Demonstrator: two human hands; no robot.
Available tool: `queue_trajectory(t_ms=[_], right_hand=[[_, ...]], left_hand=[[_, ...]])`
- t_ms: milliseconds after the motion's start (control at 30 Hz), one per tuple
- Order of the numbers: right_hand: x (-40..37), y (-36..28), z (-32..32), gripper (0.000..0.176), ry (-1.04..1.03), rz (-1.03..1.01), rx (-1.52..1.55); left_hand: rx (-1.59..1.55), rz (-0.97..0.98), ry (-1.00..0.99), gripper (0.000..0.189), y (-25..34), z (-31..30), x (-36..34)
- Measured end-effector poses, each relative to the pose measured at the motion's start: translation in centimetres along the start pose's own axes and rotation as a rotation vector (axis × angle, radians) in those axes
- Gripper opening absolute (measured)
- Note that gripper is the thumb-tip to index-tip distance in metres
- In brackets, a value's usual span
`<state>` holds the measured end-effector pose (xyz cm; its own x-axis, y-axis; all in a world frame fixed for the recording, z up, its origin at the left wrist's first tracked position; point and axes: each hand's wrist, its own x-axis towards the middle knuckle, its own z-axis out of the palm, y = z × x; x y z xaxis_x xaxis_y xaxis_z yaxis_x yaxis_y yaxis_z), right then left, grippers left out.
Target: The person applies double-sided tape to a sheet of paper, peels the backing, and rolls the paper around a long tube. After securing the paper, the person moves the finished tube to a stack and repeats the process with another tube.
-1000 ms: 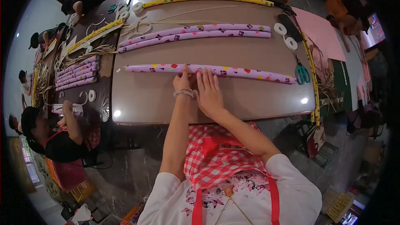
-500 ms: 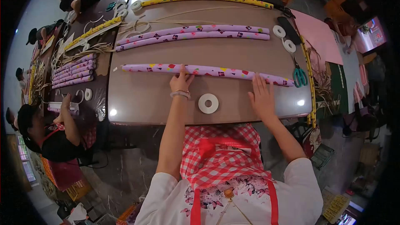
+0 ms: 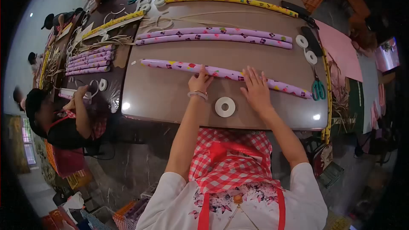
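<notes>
A long roll of purple patterned wrapping paper (image 3: 230, 74) lies slanted across the table in front of me. My left hand (image 3: 200, 82), with a bracelet at the wrist, has its fingers bent over the roll left of its middle. Right of that, my right hand (image 3: 257, 88) lies flat on the roll, fingers stretched out and palm down. Between my hands and the table's near edge sits a roll of white tape (image 3: 225, 107). Teal-handled scissors (image 3: 318, 89) lie by the roll's right end.
Two more purple rolls (image 3: 213, 37) and a yellow roll (image 3: 230, 1) lie farther back. Tape rolls (image 3: 302, 41) and a dark case (image 3: 309, 36) are at the right. A co-worker (image 3: 64, 115) sits at the left table, near several short purple rolls (image 3: 89, 61).
My right hand has slid left along the purple roll, closer to my left hand. The left hand stays at about the same part of it. The whole view has shifted a little.
</notes>
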<state>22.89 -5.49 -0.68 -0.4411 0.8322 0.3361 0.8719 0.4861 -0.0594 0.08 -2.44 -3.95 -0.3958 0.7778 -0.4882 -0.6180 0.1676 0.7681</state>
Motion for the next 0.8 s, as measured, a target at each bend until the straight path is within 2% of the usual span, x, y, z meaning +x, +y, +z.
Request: queue_trajectory(t_ms=[67,133,167,200,267,367,400,433,500,600,633,733,800], right_hand=[[0.0,1.2,1.3,0.058,-0.014,-0.028,0.028],[0.0,1.9,2.2,0.063,-0.028,-0.051,0.047],[0.0,1.6,1.3,0.063,-0.002,-0.064,0.092],[0.1,1.4,0.3,0.062,0.022,-0.074,0.136],[0.0,0.6,-1.5,0.061,0.027,-0.063,0.141],[-0.1,-0.1,-2.9,0.059,0.035,-0.055,0.145],[-0.2,-0.3,-3.3,0.058,0.043,-0.063,0.141],[-0.2,-0.6,-3.8,0.058,0.041,-0.066,0.142],[-0.4,-1.3,-4.5,0.049,0.051,-0.047,0.175],[-1.0,-1.5,-5.0,0.047,0.050,-0.034,0.171],[-1.2,-1.4,-5.4,0.047,0.050,-0.037,0.171],[-2.0,-1.2,-6.5,0.047,0.078,-0.056,0.148],[-2.6,-1.3,-7.3,0.049,0.077,-0.046,0.164]], left_hand=[[-0.008,0.013,0.006,0.043,-0.2,-0.1,0.1],[0.026,-0.001,-0.028,0.050,-0.7,-0.4,0.4],[0.003,0.015,-0.109,0.052,-0.9,-0.9,0.4],[-0.001,0.018,-0.107,0.052,-0.6,-0.6,-0.5],[-0.176,0.070,-0.185,0.054,-0.3,0.4,-2.5],[-0.193,0.092,-0.100,0.054,-1.3,1.8,-4.2],[-0.160,0.032,0.044,0.045,-0.5,3.4,-6.4],[-0.163,0.032,0.047,0.045,-1.0,4.1,-7.3],[0.042,-0.038,-0.142,0.036,-2.0,4.9,-8.9],[-0.032,0.059,-0.168,0.032,-1.9,5.9,-10.6],[-0.001,0.000,-0.182,0.031,-1.7,5.8,-10.9],[0.019,-0.032,-0.234,0.032,-1.8,4.7,-10.8],[-0.023,-0.015,-0.201,0.031,-0.1,4.9,-12.3]])
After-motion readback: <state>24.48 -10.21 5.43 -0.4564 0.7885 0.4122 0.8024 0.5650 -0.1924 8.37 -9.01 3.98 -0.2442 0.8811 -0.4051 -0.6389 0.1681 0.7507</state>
